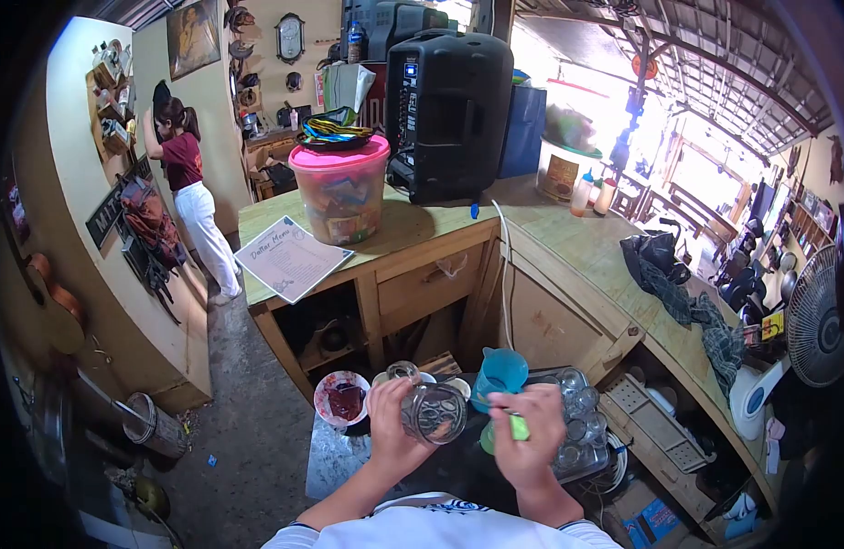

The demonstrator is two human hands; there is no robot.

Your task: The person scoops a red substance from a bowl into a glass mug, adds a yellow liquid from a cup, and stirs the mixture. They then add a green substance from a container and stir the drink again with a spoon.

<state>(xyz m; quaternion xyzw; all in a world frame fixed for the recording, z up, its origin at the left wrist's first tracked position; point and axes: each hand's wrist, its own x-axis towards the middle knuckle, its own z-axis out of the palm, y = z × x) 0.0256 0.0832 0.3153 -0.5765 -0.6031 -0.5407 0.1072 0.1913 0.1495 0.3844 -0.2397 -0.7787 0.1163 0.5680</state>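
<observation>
My left hand is wrapped round a clear glass, which it tilts so that one round end faces me. My right hand is closed on a thing with a bright green handle; its kind cannot be made out. Just beyond the right hand stands a translucent blue plastic pitcher. To the left of my left hand sits a white bowl with dark red contents. Several clear glasses stand upside down or on their sides on a tray to the right.
A wooden counter wraps round in front, bearing a pink-lidded bucket, a menu sheet and a black speaker. A white fan stands at right. Another person stands by the left wall.
</observation>
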